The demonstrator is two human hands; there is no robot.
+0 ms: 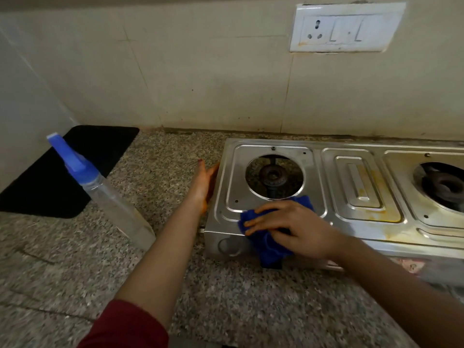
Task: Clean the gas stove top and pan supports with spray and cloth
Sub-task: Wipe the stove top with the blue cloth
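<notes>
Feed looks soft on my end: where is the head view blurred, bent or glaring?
Head view: wide-angle bend seems to lean the spray bottle; the counter smears toward the bottom edge; the stove top shows mild sheen, no blown glare; the right hand and blue cloth are fairly sharp; light is dim and even.

A speckled grey-brown granite countertop ran below a wall of cream tiles. A flat black rectangular mat lay at the countertop's far left. A white plastic socket-and-switch plate sat high above the countertop, right.
</notes>
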